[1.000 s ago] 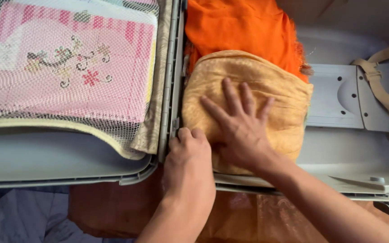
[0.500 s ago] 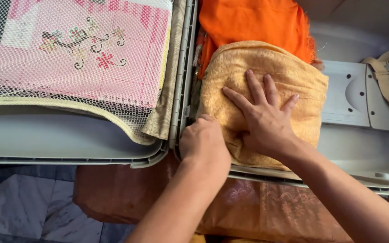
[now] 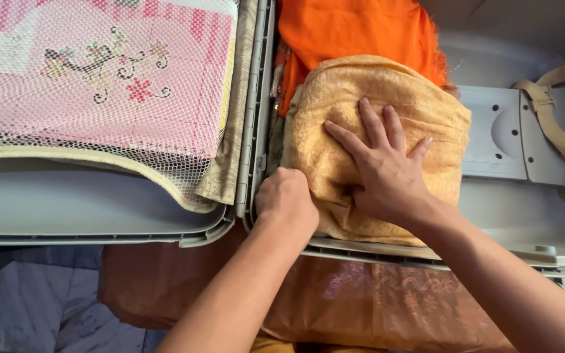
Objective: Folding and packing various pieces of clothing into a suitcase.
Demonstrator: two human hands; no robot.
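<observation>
Left hand shifted left; fingers hidden behind cloth.

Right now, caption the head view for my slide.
Right hand flat on folded yellow cloth in open grey suitcase; left hand tucks its edge.

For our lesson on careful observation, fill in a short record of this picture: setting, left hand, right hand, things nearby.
Setting: open grey hard-shell suitcase, both halves lying flat
Left hand: curled, fingers tucked at the near left edge of the folded pale orange patterned cloth
Right hand: flat, fingers spread, on top of that cloth
Behind the cloth: bright orange fabric
Left half: pink embroidered cloth under white mesh divider
Right side: beige strap
</observation>
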